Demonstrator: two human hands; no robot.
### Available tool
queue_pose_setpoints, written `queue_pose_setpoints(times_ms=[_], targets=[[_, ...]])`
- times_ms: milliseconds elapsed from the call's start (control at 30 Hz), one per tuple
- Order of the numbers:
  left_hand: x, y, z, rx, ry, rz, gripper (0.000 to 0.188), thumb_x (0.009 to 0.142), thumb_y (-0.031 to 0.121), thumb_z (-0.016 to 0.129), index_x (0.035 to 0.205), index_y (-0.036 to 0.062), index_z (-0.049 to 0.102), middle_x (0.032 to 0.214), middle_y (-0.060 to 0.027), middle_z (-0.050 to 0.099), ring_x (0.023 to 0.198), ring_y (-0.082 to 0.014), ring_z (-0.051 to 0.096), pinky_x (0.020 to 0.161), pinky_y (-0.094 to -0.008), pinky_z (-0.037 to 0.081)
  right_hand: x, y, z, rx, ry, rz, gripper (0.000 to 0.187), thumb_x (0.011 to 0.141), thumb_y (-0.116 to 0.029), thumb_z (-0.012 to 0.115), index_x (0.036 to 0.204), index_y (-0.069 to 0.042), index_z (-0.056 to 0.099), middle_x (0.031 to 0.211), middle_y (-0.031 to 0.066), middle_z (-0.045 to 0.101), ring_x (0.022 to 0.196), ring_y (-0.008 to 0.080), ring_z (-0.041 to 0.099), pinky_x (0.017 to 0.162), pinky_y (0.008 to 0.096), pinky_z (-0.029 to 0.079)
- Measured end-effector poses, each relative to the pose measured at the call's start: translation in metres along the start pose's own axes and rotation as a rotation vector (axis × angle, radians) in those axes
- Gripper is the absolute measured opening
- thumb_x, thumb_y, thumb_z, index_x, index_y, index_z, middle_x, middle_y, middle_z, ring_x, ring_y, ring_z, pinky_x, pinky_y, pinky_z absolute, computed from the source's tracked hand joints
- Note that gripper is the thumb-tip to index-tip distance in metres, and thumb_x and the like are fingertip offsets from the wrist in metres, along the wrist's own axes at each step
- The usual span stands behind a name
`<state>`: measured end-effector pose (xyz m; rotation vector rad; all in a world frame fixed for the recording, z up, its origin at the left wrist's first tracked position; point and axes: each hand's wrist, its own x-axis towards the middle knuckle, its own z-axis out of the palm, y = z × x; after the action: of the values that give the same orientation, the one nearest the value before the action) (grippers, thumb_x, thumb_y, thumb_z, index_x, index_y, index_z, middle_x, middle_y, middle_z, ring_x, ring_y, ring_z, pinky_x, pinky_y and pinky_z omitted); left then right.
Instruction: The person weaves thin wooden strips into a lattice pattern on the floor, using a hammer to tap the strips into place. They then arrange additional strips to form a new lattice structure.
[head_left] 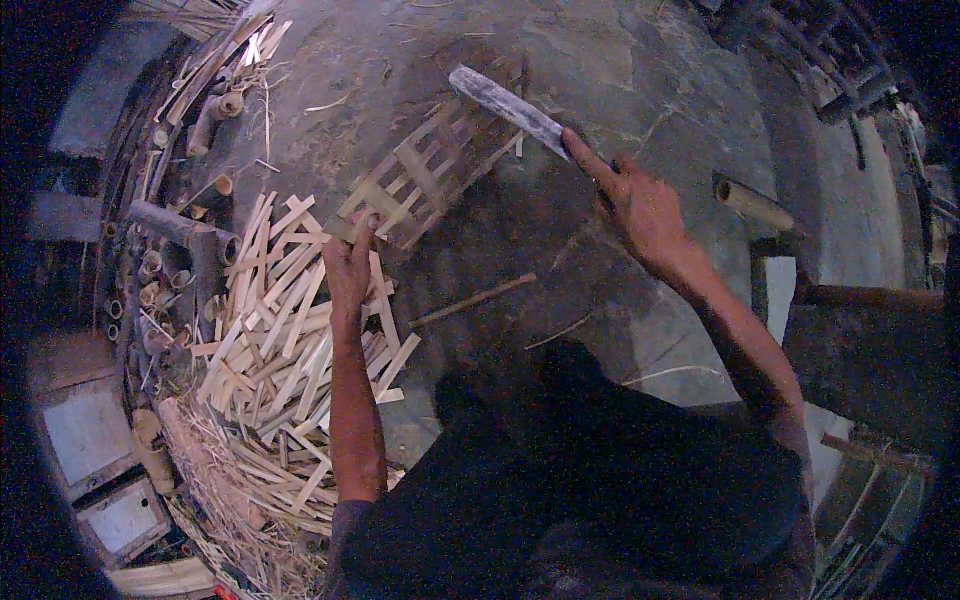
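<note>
In my right hand (pixel 640 205) is a broad-bladed knife (pixel 505 105), with my index finger stretched along the back of its grey blade. The blade points up and left, over the far part of a flat lattice of bamboo strips (pixel 415 160). My left hand (pixel 352 255) is closed at the lattice's near left end, thumb and fingers pinching a pale strip there. Whether that strip is part of the lattice I cannot tell. A big heap of split bamboo strips (pixel 290 310) lies under and beside my left forearm.
Cut bamboo poles (pixel 185 235) are stacked at the left, with fibrous shavings (pixel 215 465) nearer me. One thin stick (pixel 475 300) lies on the dark concrete floor (pixel 650 90). Toward the right, a bamboo tube (pixel 755 207) juts out near a wooden board (pixel 875 340).
</note>
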<state>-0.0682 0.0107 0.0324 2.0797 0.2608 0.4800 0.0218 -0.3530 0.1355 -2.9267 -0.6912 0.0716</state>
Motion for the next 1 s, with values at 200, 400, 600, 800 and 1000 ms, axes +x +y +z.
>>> queue_pose_setpoints(times_ms=[200,400,600,800,1000], targets=[[0.02,-0.021,-0.01,0.065,-0.03,-0.115,0.029,0.095,0.026,0.065,0.106,-0.0006,0.072,0.074,-0.0033,0.064,0.065,-0.0104,0.048,0.062,-0.0287,0.041,0.006,-0.003,-0.025,0.058,0.118,-0.046,0.077,0.09,-0.017,0.061,0.153,-0.04,0.024,0.104,0.0226,0.063,0.08,0.0431,0.067,0.065,0.0524,0.056],[0.028,-0.018,-0.007,0.012,0.009,-0.115,0.029,0.094,0.025,0.066,0.097,-0.0028,0.072,0.066,-0.0037,0.061,0.06,-0.0092,0.048,0.055,-0.031,0.039,0.034,0.002,-0.043,0.039,0.241,0.0,0.081,0.088,-0.012,0.064,0.152,-0.043,0.025,0.102,0.0173,0.063,0.085,0.0405,0.066,0.071,0.0501,0.056],[0.033,-0.046,-0.007,0.111,-0.063,-0.064,0.03,0.094,0.027,0.067,0.102,-0.0018,0.071,0.074,-0.0052,0.067,0.066,-0.0115,0.056,0.061,-0.0299,0.044,0.035,0.027,-0.011,-0.107,0.051,0.015,0.082,0.087,-0.009,0.063,0.152,-0.042,0.025,0.1,0.0167,0.063,0.085,0.0396,0.067,0.073,0.0502,0.056],[0.028,-0.004,-0.008,0.057,-0.052,-0.144,0.03,0.094,0.027,0.066,0.102,-0.0017,0.07,0.071,-0.0032,0.065,0.064,-0.0116,0.055,0.059,-0.0308,0.043,0.031,0.022,-0.019,-0.036,0.114,0.039,0.083,0.087,-0.007,0.062,0.152,-0.041,0.024,0.101,0.017,0.063,0.085,0.0394,0.066,0.075,0.0498,0.055],[0.031,-0.024,-0.007,0.052,-0.05,-0.062,0.029,0.094,0.025,0.067,0.099,-0.0027,0.071,0.064,-0.0007,0.058,0.058,-0.0109,0.048,0.053,-0.0315,0.037,0.033,0.048,-0.006,0.005,0.189,0.014,0.081,0.088,-0.009,0.062,0.153,-0.04,0.024,0.101,0.0185,0.062,0.088,0.0396,0.065,0.076,0.05,0.054]])
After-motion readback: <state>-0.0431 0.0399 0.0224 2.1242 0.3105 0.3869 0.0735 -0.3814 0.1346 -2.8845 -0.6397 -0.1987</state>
